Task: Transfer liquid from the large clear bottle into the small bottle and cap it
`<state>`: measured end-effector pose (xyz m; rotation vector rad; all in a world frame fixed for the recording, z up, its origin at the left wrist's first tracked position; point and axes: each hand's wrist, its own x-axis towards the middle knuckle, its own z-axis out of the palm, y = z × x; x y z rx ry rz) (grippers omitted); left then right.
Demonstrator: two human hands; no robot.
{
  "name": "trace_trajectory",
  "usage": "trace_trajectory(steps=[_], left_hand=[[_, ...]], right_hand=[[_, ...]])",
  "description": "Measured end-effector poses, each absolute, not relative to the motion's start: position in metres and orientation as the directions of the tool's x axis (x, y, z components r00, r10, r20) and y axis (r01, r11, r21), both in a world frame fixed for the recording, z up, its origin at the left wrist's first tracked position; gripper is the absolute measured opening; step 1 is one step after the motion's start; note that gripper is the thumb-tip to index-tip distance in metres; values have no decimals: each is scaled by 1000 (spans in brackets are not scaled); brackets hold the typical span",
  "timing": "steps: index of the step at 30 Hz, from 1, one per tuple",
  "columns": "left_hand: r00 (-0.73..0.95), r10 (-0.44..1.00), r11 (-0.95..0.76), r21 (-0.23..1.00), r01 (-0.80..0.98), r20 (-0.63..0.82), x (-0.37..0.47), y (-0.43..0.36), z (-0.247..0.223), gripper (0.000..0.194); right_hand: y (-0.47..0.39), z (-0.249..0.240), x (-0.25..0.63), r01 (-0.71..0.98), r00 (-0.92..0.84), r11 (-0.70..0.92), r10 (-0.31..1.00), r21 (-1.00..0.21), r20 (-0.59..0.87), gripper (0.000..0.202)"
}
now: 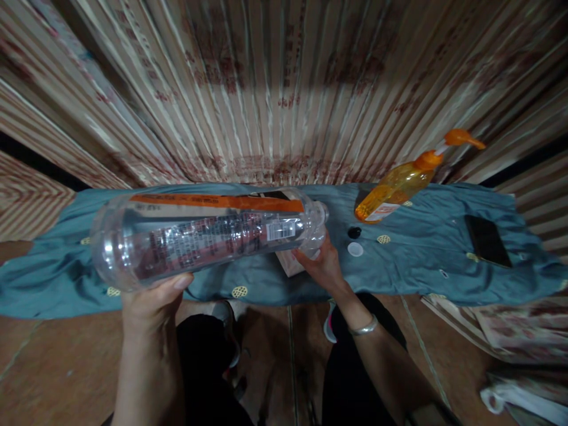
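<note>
A large clear plastic bottle (208,236) with an orange label strip lies sideways in the air above a blue-grey cloth (421,260). My left hand (153,302) grips its base end from below. My right hand (322,263) holds it at the neck end, fingers under the shoulder. An orange pump bottle (399,186) stands on the cloth to the right. A small black cap (354,232) and a white cap (355,249) lie on the cloth just right of my right hand.
A dark phone (487,241) rests on the cloth at the right. A small carton (288,263) lies under the bottle's neck. Striped patterned curtain (275,89) hangs behind. Tiled floor (57,367) and my dark-clothed legs fill the foreground; folded papers (510,331) lie at lower right.
</note>
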<state>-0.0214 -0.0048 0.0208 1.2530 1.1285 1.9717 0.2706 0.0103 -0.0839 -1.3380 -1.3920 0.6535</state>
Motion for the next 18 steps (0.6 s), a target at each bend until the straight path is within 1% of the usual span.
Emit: trace_trajectory(steps=[3, 6, 8, 10, 12, 15, 18], left_hand=[[-401, 786, -512, 859, 2, 470, -20, -5, 23, 64], [-401, 789, -506, 862, 3, 465, -19, -6, 24, 71], [-413, 802, -476, 879, -7, 431, -18, -7, 24, 83], [-431, 807, -453, 891, -14, 403, -19, -8, 25, 99], [-446, 807, -442, 896, -24, 387, -19, -9, 26, 109], [-446, 819, -429, 902, -56, 362, -20, -9, 28, 105], [-437, 820, -436, 898, -62, 368, -19, -7, 31, 102]], right_hand=[[10, -82, 270, 365, 176, 221, 938, -905, 300, 74], [9, -80, 270, 361, 175, 217, 939, -907, 294, 74], [9, -78, 269, 361, 171, 212, 942, -908, 288, 75], [9, -78, 269, 367, 171, 206, 944, -907, 284, 76], [8, -78, 269, 364, 170, 209, 943, -907, 286, 76], [8, -79, 269, 346, 165, 230, 940, -910, 300, 76], [9, -81, 269, 345, 166, 234, 938, -909, 305, 76]])
